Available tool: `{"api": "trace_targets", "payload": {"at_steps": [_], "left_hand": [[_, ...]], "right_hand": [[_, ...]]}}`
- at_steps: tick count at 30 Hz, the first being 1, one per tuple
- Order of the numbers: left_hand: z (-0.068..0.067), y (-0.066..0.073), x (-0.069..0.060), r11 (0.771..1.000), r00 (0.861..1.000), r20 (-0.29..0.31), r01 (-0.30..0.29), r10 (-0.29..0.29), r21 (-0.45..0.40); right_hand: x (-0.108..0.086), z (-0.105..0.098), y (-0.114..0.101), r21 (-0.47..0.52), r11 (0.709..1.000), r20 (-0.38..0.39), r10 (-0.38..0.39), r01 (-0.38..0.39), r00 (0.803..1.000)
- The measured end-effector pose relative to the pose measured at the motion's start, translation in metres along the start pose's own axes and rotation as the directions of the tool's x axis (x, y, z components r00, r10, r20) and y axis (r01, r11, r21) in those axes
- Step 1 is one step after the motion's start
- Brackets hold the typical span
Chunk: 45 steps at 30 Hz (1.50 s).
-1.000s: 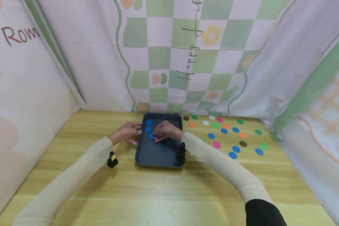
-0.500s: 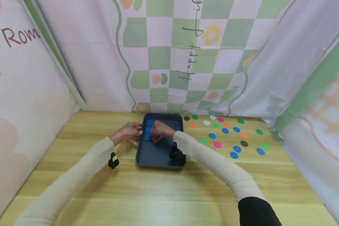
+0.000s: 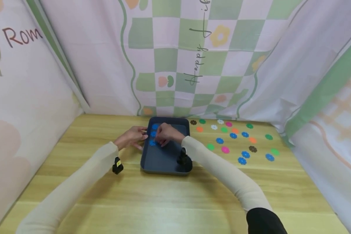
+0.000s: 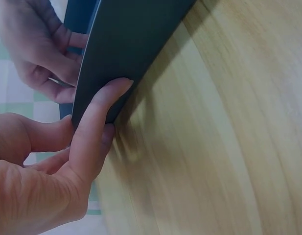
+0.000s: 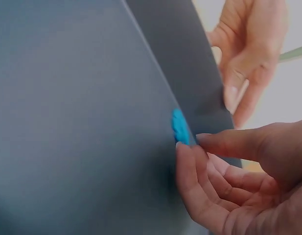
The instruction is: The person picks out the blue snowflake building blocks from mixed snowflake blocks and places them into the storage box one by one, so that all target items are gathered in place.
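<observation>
My right fingers (image 5: pixel 186 169) meet the blue flower (image 5: pixel 179 127), pinch unclear, just beside the tray wall (image 4: pixel 128 44) my left fingers (image 4: pixel 88 139) grip.

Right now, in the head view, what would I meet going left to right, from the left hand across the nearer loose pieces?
Left hand, dark tray, leftmost light-green piece, nearer pink piece, nearest blue piece, nearer brown piece, rightmost blue piece.

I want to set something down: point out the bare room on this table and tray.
Free: the table near the person, bordered by the tray and both sleeves; the tray's near-left floor, below the blue pieces. Crowded: the tray's far-left side, by the right hand; the table right of the tray, strewn with colored pieces.
</observation>
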<state>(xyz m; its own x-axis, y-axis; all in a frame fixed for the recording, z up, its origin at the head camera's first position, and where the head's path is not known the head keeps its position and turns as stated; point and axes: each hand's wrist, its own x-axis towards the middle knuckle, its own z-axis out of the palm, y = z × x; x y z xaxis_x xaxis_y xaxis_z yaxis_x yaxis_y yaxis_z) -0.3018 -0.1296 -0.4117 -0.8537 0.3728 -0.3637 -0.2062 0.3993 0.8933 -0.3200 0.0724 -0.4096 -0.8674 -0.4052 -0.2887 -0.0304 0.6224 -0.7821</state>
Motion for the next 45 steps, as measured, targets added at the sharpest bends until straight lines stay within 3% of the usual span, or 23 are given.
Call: {"api": "trace_targets", "payload": {"at_steps": [16, 29, 36, 45], "left_hand": [[0.001, 0.0, 0.0, 1.0, 1.0, -0.002, -0.007, 0.007, -0.004], [0.0, -0.001, -0.002, 1.0, 1.0, -0.003, -0.003, 0.003, -0.025], [-0.001, -0.001, -0.001, 1.0, 1.0, 0.001, 0.003, -0.003, -0.016], [-0.002, -0.003, -0.001, 1.0, 1.0, -0.006, 0.004, -0.004, -0.017]], "right_hand": [[-0.023, -0.038, 0.015, 0.017, 1.0, -0.015, -0.015, 0.015, 1.0], [-0.047, -0.064, 0.042, 0.079, 0.995, -0.066, -0.053, 0.058, 0.996], [-0.062, -0.075, 0.058, 0.137, 0.984, -0.145, -0.09, 0.11, 0.985], [-0.082, -0.102, 0.088, 0.144, 0.988, -0.223, -0.022, 0.055, 0.975]]}}
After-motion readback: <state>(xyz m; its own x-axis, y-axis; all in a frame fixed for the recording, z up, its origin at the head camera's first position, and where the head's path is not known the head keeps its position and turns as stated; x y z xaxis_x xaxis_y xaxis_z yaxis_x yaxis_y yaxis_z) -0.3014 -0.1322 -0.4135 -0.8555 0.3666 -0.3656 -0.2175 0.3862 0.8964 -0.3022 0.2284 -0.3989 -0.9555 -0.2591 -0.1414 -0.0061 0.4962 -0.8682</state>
